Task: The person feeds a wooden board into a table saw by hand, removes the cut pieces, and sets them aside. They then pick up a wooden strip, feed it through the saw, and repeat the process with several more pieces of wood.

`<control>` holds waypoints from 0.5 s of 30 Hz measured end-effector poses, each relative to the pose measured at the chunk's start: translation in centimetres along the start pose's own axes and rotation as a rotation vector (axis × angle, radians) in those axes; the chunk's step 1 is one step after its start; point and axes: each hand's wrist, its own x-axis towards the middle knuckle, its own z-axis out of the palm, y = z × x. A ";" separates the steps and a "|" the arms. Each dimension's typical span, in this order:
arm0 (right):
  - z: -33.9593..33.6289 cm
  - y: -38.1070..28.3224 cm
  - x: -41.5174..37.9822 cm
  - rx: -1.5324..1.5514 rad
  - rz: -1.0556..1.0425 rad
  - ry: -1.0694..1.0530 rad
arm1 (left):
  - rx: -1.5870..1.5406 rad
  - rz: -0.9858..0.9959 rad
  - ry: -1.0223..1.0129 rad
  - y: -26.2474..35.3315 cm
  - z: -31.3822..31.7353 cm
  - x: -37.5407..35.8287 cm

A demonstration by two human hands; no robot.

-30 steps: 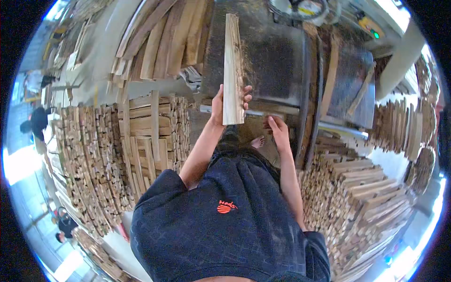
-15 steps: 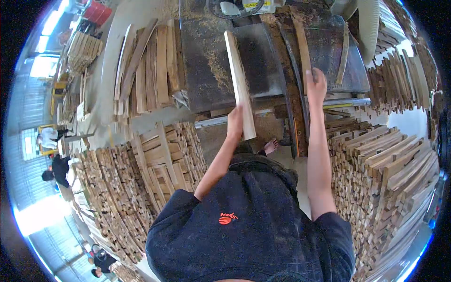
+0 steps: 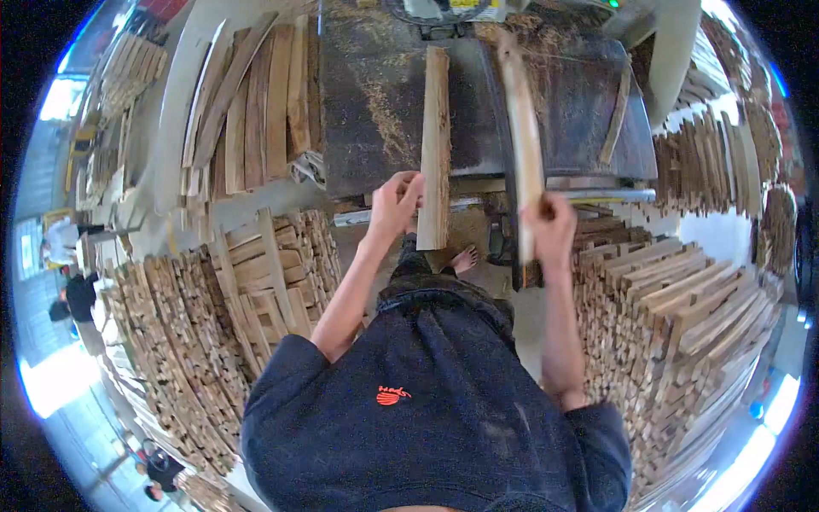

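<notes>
On the dark, sawdust-strewn machine table (image 3: 375,94) lies a wooden board (image 3: 436,145), its near end overhanging the front edge. My left hand (image 3: 396,205) is just left of that board, fingers bent and a little apart; whether the fingertips touch the board's edge is hard to see. Closed around the near end of a long wooden strip (image 3: 524,128) is my right hand (image 3: 551,226). The strip, blurred by motion, lies over the dark rail (image 3: 501,102) that runs front to back across the table.
A thin curved offcut (image 3: 618,115) lies at the table's right side. Loose boards (image 3: 256,111) lie at the left. Tall stacks of cut wood stand on my left (image 3: 162,341) and right (image 3: 631,341). A pale hose (image 3: 676,77) hangs at the back right. Other people are far left.
My right hand has come back towards me, drawing the wooden strip along and to the left. The left board has turned straighter, and my left hand has shifted to its left side.
</notes>
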 end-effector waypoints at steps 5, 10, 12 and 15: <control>9.9 -3.8 -6.6 0.163 0.051 -0.196 | -0.378 0.182 -0.135 -1.6 4.3 -1.9; 17.2 -2.0 -6.1 0.172 -0.028 -0.081 | -0.091 0.162 0.219 0.0 1.2 -1.0; 17.9 -1.7 -6.9 0.163 0.081 -0.042 | 0.005 0.212 0.215 -1.7 0.8 -0.3; 15.7 -1.2 -5.2 0.294 0.288 -0.217 | 0.030 0.301 0.322 -1.0 0.5 -0.9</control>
